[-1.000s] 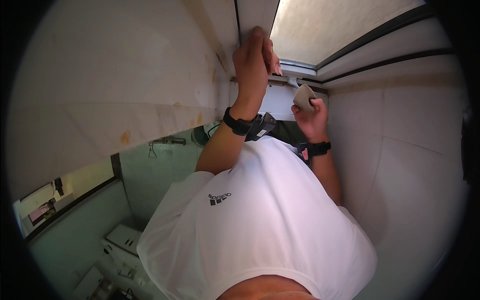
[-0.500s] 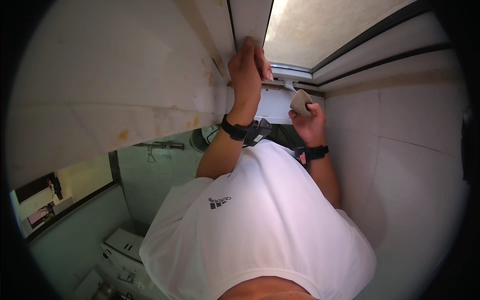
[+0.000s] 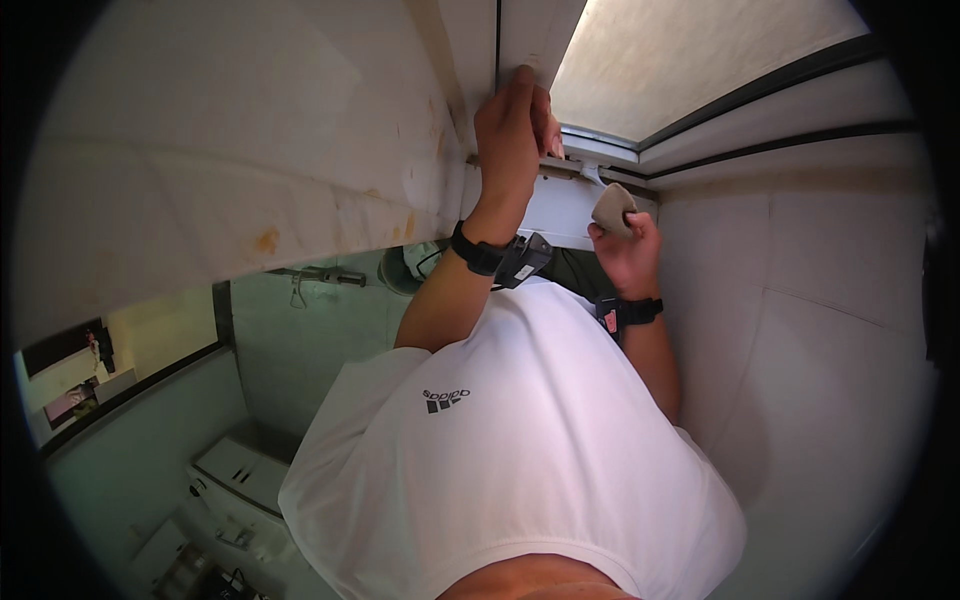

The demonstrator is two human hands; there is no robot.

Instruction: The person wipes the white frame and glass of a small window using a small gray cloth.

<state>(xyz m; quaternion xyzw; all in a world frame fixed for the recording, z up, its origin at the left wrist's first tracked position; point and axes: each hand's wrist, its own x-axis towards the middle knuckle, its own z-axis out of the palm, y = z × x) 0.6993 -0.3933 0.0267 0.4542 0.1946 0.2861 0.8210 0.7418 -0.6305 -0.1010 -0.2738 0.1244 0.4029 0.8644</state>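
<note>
My left hand [image 3: 518, 135] is at the white window frame [image 3: 535, 40], with its fingers bent around the upright's edge. One digit presses on the upright's face; whether anything small sits under the fingers is hidden. Lower and to the right, my right hand [image 3: 632, 255] grips a grey-beige, bent pad [image 3: 613, 208], perhaps a cloth or sponge. The pad is just below a small white window handle [image 3: 593, 173] on the lower frame. Behind both hands is the frosted pane [image 3: 690, 60].
A stained pale panel [image 3: 250, 150] runs along the left, close to my left arm. On the right stands a tiled wall [image 3: 790, 270]. Down at the lower left are a white box-shaped unit [image 3: 240, 470], a metal bar fitting [image 3: 335, 275] and a dark-framed opening [image 3: 225, 320].
The whole view has shifted slightly, so the window and both hands appear a little to the right. My left hand stays at the frame, and my right keeps hold of the pad.
</note>
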